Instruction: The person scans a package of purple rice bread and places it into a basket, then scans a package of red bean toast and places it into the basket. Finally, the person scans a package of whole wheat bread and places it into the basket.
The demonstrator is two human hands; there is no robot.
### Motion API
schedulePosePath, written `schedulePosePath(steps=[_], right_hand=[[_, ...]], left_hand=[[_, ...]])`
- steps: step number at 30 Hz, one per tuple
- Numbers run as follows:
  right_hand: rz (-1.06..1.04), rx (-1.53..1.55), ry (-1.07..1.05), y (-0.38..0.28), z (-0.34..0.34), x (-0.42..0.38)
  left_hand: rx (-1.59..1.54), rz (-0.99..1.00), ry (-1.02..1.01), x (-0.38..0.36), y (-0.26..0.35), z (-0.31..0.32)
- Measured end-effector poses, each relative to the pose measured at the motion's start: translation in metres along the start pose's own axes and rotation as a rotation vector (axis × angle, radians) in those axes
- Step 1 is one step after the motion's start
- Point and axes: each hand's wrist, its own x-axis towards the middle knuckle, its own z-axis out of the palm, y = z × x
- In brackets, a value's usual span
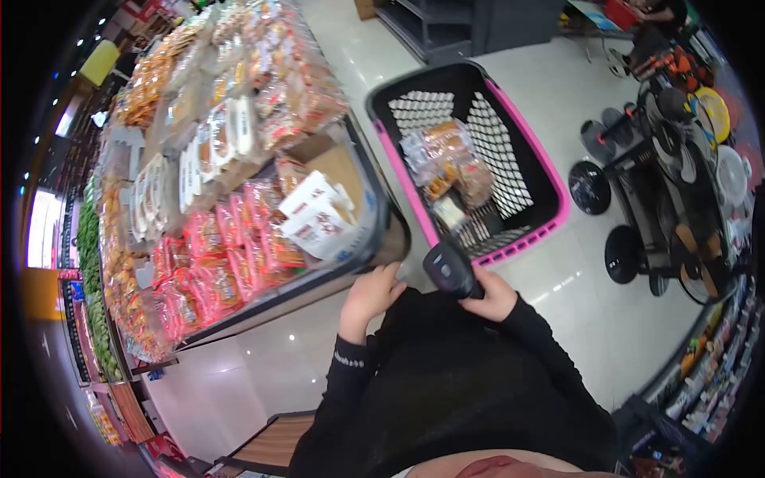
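My right hand is closed on the black pull handle at the near end of a shopping basket. This black basket has a pink rim and mesh-like sides, and stands on the floor in front of me. Several clear-wrapped food packs lie inside it. My left hand holds nothing, its fingers loosely stretched and apart, beside the rounded corner of the display stand. Nearest to it on the stand are white printed packets next to pink-wrapped packs.
The display at left is heaped with bagged snacks. Pans and lids hang on a rack at right. Dark shelving stands beyond the basket, and a person is at the upper right. Pale shiny tiles cover the floor.
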Motion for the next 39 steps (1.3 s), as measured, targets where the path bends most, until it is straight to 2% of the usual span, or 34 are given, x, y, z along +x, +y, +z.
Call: schedulePosePath(steps=[3, 5, 6, 8, 10, 13, 16, 17, 19, 21, 24, 25, 27, 29, 31, 32, 36, 37, 39], right_hand=[[0.151, 0.054, 0.133, 0.019, -0.037, -0.032], [0.159, 0.125, 0.292, 0.040, -0.049, -0.050], [0.204, 0.158, 0.312, 0.047, -0.056, -0.059], [0.271, 0.240, 0.336, 0.054, -0.068, -0.074], [0.371, 0.414, 0.386, 0.066, -0.071, -0.087], [0.338, 0.478, 0.441, 0.074, -0.071, -0.093], [0.331, 0.444, 0.466, 0.073, -0.070, -0.090], [0.295, 0.390, 0.490, 0.073, -0.069, -0.087], [0.342, 0.373, 0.482, 0.066, -0.072, -0.082], [0.347, 0.329, 0.412, 0.066, -0.073, -0.076], [0.405, 0.295, 0.442, 0.057, -0.072, -0.064], [0.426, 0.255, 0.466, 0.055, -0.074, -0.060], [0.492, 0.252, 0.436, 0.052, -0.079, -0.052], [0.527, 0.258, 0.479, 0.049, -0.081, -0.045], [0.574, 0.265, 0.478, 0.051, -0.081, -0.043], [0.626, 0.323, 0.498, 0.054, -0.080, -0.047], [0.782, 0.424, 0.580, 0.059, -0.079, -0.045], [0.819, 0.432, 0.601, 0.059, -0.078, -0.042], [0.867, 0.412, 0.598, 0.064, -0.074, -0.040]], left_hand=[[-0.048, 0.105, 0.011, 0.037, 0.042, 0.030], [-0.060, 0.066, -0.149, 0.053, 0.068, 0.047], [-0.063, 0.066, -0.150, 0.056, 0.075, 0.054], [-0.079, 0.203, -0.356, 0.061, 0.083, 0.065], [-0.109, 0.198, -0.426, 0.069, 0.087, 0.064], [-0.114, 0.149, -0.517, 0.090, 0.094, 0.050], [-0.284, 0.181, -0.640, 0.133, 0.082, 0.050], [-0.290, 0.286, -0.537, 0.149, 0.068, 0.063], [-0.361, 0.165, -0.547, 0.188, 0.054, 0.077], [-0.402, 0.071, -0.455, 0.228, 0.035, 0.101], [-0.727, -0.185, -0.357, 0.272, 0.015, 0.132], [-0.742, -0.187, -0.368, 0.283, 0.011, 0.137], [-0.833, -0.521, -0.380, 0.303, -0.004, 0.149], [-0.820, -0.565, -0.376, 0.321, -0.031, 0.176], [-0.439, -0.377, -0.422, 0.338, -0.061, 0.203], [-0.275, -0.245, -0.322, 0.342, -0.069, 0.212], [-0.178, -0.266, -0.287, 0.353, -0.079, 0.231], [-0.179, -0.266, -0.299, 0.357, -0.082, 0.240], [-0.077, -0.261, -0.505, 0.362, -0.090, 0.263]])
